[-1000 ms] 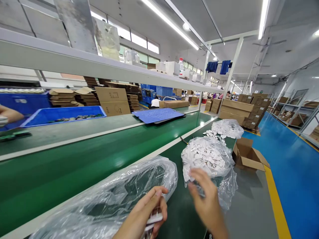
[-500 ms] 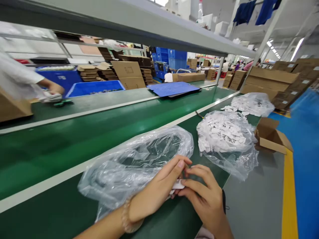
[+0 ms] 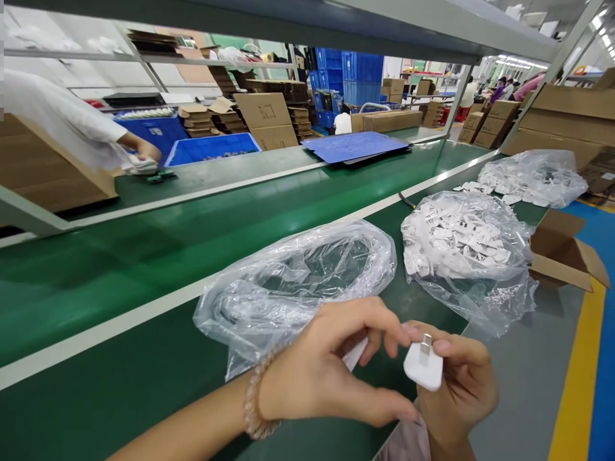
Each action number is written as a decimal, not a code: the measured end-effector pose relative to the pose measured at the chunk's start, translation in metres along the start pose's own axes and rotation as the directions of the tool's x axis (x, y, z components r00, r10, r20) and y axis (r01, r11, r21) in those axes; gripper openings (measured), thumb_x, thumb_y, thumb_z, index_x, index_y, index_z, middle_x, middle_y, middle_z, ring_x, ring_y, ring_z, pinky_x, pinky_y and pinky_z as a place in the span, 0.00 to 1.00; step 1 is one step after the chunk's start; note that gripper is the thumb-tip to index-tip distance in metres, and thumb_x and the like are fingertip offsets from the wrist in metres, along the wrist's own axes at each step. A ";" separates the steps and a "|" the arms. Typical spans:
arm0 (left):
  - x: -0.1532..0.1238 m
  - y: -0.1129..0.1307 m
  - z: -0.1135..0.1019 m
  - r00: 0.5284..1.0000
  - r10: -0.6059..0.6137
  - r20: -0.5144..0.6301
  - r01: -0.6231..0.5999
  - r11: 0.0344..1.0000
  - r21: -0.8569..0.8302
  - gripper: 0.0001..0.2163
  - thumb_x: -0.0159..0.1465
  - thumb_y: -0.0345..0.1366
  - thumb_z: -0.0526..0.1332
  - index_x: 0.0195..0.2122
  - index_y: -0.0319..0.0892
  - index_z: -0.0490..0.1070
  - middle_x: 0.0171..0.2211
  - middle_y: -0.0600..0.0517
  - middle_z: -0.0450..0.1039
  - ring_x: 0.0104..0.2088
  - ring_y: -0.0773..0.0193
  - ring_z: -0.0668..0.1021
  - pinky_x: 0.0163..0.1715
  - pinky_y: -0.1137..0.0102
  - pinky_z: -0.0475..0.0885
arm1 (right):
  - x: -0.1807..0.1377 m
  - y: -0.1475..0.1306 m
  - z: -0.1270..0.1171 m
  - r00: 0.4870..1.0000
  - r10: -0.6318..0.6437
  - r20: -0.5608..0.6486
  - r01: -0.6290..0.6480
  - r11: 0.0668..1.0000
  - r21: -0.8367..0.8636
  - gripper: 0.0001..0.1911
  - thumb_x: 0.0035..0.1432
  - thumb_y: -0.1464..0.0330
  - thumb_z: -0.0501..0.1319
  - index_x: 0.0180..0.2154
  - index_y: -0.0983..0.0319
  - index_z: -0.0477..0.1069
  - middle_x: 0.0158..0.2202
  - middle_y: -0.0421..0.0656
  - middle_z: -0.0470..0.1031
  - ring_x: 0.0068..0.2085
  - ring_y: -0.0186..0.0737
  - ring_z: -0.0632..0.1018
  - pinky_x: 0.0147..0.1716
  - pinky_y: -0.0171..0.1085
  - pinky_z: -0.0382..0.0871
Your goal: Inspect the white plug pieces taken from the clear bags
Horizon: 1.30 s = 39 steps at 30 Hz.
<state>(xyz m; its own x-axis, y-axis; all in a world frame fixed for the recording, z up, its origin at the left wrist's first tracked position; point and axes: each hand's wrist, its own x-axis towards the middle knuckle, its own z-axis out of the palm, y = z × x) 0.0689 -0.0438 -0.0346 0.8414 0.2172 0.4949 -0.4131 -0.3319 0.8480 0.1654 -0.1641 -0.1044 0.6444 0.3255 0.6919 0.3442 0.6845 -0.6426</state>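
Note:
My right hand is closed round a small white plug part with a metal pin on top, held near the bench's front edge. My left hand, with a bead bracelet on the wrist, pinches a white flat piece just left of it. Behind the hands lies a nearly empty clear plastic bag. To the right sits a clear bag full of white plug parts, with another such bag farther back.
A green conveyor belt runs beyond the bench. Across it, another person's hand works beside a blue tray. Blue sheets, cardboard stacks and an open carton at the right edge stand around.
The view tilted down and left. My hands came together over the bench, then parted, the right one now lifting a white plug part into view.

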 end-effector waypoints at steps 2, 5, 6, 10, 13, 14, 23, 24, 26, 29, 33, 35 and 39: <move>0.000 0.003 0.001 0.996 0.088 0.033 -0.092 0.988 0.122 0.10 0.56 0.27 0.71 0.35 0.41 0.71 0.29 0.54 0.72 0.24 0.73 0.70 0.25 0.77 0.65 | 0.001 -0.004 0.004 0.999 0.034 0.036 -0.036 0.996 0.079 0.18 0.59 0.84 0.60 0.46 0.59 0.72 0.43 0.38 0.81 0.46 0.34 0.81 0.49 0.35 0.77; 0.002 0.009 0.001 0.986 0.154 0.056 -0.162 0.973 0.167 0.07 0.58 0.20 0.64 0.33 0.38 0.72 0.29 0.51 0.73 0.27 0.70 0.75 0.27 0.78 0.69 | 0.002 -0.008 0.007 0.995 0.057 0.080 -0.067 0.991 0.120 0.16 0.60 0.81 0.62 0.47 0.60 0.71 0.45 0.38 0.80 0.47 0.34 0.80 0.50 0.36 0.76; 0.003 0.011 0.001 0.984 0.167 0.056 -0.174 0.972 0.159 0.07 0.58 0.20 0.64 0.33 0.38 0.72 0.29 0.51 0.73 0.28 0.70 0.76 0.28 0.78 0.70 | 0.002 -0.009 0.008 0.995 0.055 0.084 -0.065 0.990 0.122 0.16 0.60 0.81 0.62 0.47 0.60 0.71 0.45 0.38 0.80 0.47 0.34 0.80 0.50 0.36 0.76; 0.004 0.012 0.001 0.977 0.202 0.062 -0.210 0.964 0.166 0.06 0.59 0.19 0.64 0.32 0.36 0.73 0.29 0.50 0.72 0.28 0.71 0.75 0.31 0.80 0.72 | 0.003 -0.010 0.008 0.997 0.019 0.079 -0.027 0.995 0.094 0.15 0.61 0.81 0.62 0.47 0.61 0.71 0.46 0.38 0.80 0.46 0.34 0.80 0.50 0.36 0.76; 0.004 0.010 -0.001 0.973 0.215 0.082 -0.227 0.954 0.196 0.05 0.59 0.20 0.64 0.32 0.36 0.72 0.28 0.50 0.72 0.28 0.71 0.75 0.30 0.79 0.72 | 0.004 -0.009 0.006 0.997 -0.025 0.067 0.022 0.999 0.038 0.16 0.60 0.82 0.62 0.47 0.62 0.71 0.46 0.39 0.79 0.45 0.37 0.80 0.47 0.38 0.78; 0.004 0.010 -0.002 0.972 0.217 0.087 -0.231 0.952 0.202 0.05 0.60 0.21 0.64 0.33 0.36 0.72 0.29 0.49 0.72 0.28 0.71 0.75 0.29 0.79 0.72 | 0.005 -0.009 0.005 0.997 -0.041 0.070 0.040 0.999 0.016 0.16 0.60 0.82 0.62 0.47 0.62 0.71 0.46 0.40 0.79 0.46 0.38 0.80 0.46 0.38 0.78; 0.006 0.008 -0.005 0.970 0.213 0.114 -0.236 0.941 0.243 0.05 0.61 0.21 0.63 0.34 0.37 0.72 0.29 0.50 0.72 0.27 0.70 0.75 0.30 0.79 0.72 | 0.005 -0.007 0.000 0.993 -0.048 0.110 0.049 0.999 -0.011 0.18 0.59 0.84 0.60 0.48 0.63 0.70 0.48 0.41 0.78 0.47 0.38 0.79 0.48 0.39 0.77; 0.005 0.008 -0.004 0.971 0.210 0.118 -0.233 0.941 0.245 0.05 0.61 0.21 0.63 0.34 0.37 0.72 0.29 0.50 0.72 0.27 0.70 0.75 0.30 0.78 0.72 | 0.005 -0.007 0.000 0.994 -0.040 0.105 0.041 0.999 -0.003 0.18 0.60 0.84 0.60 0.48 0.62 0.70 0.48 0.40 0.78 0.47 0.38 0.80 0.48 0.39 0.77; 0.004 0.007 -0.004 0.971 0.202 0.124 -0.228 0.940 0.252 0.05 0.61 0.22 0.63 0.35 0.37 0.72 0.29 0.50 0.72 0.27 0.70 0.75 0.30 0.78 0.72 | 0.004 -0.008 0.001 0.994 -0.024 0.102 0.024 1.000 0.005 0.17 0.61 0.84 0.59 0.48 0.62 0.70 0.47 0.40 0.78 0.47 0.37 0.80 0.48 0.39 0.77; 0.003 0.007 -0.004 0.973 0.198 0.118 -0.224 0.937 0.268 0.06 0.62 0.22 0.62 0.35 0.39 0.71 0.29 0.51 0.72 0.27 0.71 0.74 0.29 0.78 0.71 | 0.004 -0.008 0.001 0.995 -0.007 0.100 0.007 1.000 0.007 0.17 0.61 0.83 0.59 0.48 0.61 0.70 0.46 0.40 0.79 0.46 0.37 0.80 0.47 0.38 0.77; 0.003 0.005 -0.006 0.989 0.087 0.120 -0.122 0.936 0.331 0.06 0.64 0.24 0.60 0.38 0.42 0.69 0.26 0.57 0.70 0.24 0.73 0.71 0.26 0.79 0.66 | 0.005 -0.001 -0.003 0.997 0.032 0.066 -0.027 0.997 -0.070 0.12 0.62 0.80 0.59 0.44 0.59 0.70 0.39 0.40 0.79 0.43 0.37 0.81 0.45 0.39 0.78; 0.002 0.001 -0.005 0.987 -0.060 0.148 -0.002 0.923 0.385 0.05 0.67 0.28 0.59 0.42 0.44 0.68 0.22 0.60 0.66 0.20 0.74 0.67 0.22 0.79 0.62 | 0.007 0.004 -0.012 0.998 0.042 0.056 -0.028 0.973 -0.228 0.09 0.63 0.78 0.58 0.42 0.58 0.69 0.37 0.41 0.79 0.41 0.38 0.81 0.43 0.40 0.79; -0.007 -0.023 0.011 0.949 -0.254 0.185 0.116 0.831 0.544 0.07 0.68 0.33 0.56 0.46 0.45 0.67 0.27 0.58 0.72 0.24 0.69 0.73 0.25 0.76 0.65 | 0.026 0.014 -0.047 1.000 0.006 0.016 0.003 0.850 -0.526 0.06 0.62 0.75 0.59 0.40 0.59 0.70 0.38 0.43 0.79 0.38 0.39 0.82 0.38 0.38 0.79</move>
<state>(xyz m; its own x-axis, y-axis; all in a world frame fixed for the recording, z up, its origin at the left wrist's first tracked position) 0.0768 -0.0479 -0.0595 0.9681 0.1205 0.2197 -0.0562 -0.7501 0.6589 0.2190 -0.1762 -0.1107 0.6358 0.3396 0.6931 0.6541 0.2397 -0.7174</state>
